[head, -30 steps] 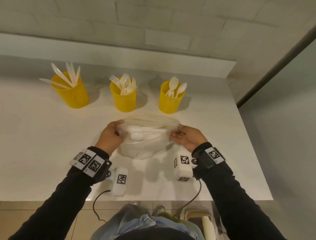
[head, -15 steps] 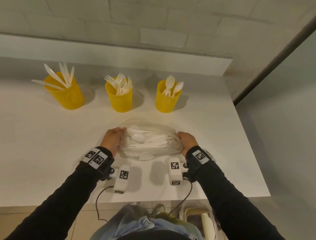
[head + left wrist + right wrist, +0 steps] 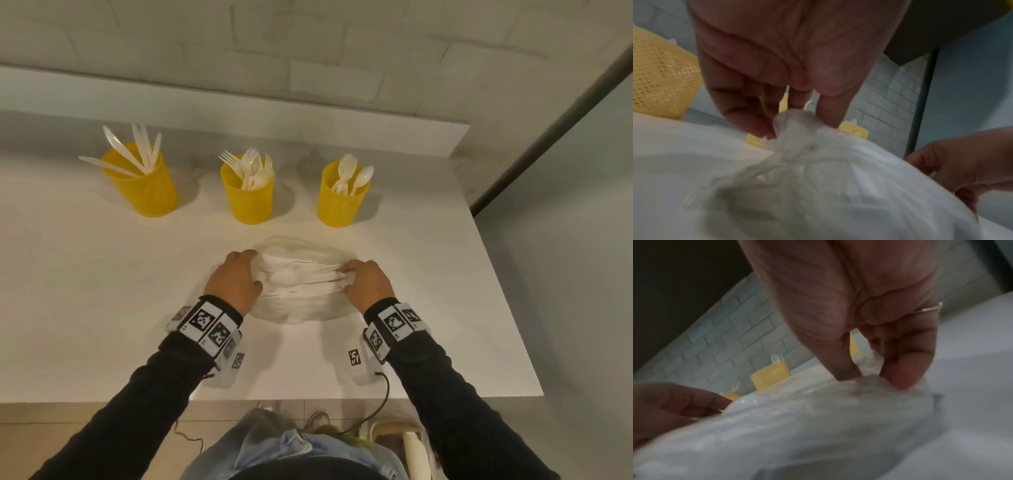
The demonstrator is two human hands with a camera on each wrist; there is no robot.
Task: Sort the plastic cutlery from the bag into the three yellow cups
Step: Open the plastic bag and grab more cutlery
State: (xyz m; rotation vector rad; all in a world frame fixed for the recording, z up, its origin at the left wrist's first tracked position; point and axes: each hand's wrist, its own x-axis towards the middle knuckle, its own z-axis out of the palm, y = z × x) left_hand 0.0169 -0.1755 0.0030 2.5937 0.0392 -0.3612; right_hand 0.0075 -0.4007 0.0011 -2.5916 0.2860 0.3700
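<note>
Both hands are on the bag — a clear plastic bag lying on the white tabletop, near its front edge and in front of the three yellow cups.

Left hand grips the bag's left end. Left wrist view: fingertips and thumb pinch a bunched, twisted bit of film. Right hand grips the right end; right wrist view shows thumb and a fingertip pinching the film there. A thin ring sits on one right-hand finger. The two hands are apart, one at each end, with the bag stretched between them.

White plastic cutlery shows through the film, lying roughly left to right; a spoon bowl is visible near the middle, the rest too blurred to sort by type.

Cups stand in a row toward the back of the tabletop, spaced apart, none touching:
- left cup — knives, fanned out, one leaning far left over the rim
- middle cup — forks, tines up
- right cup — spoons, bowls up

The bag sits nearest the middle and right cups, clear of both.

Both wrists carry bands with black-and-white marker tags; sleeves are black. A pale brick wall is behind the tabletop.
</note>
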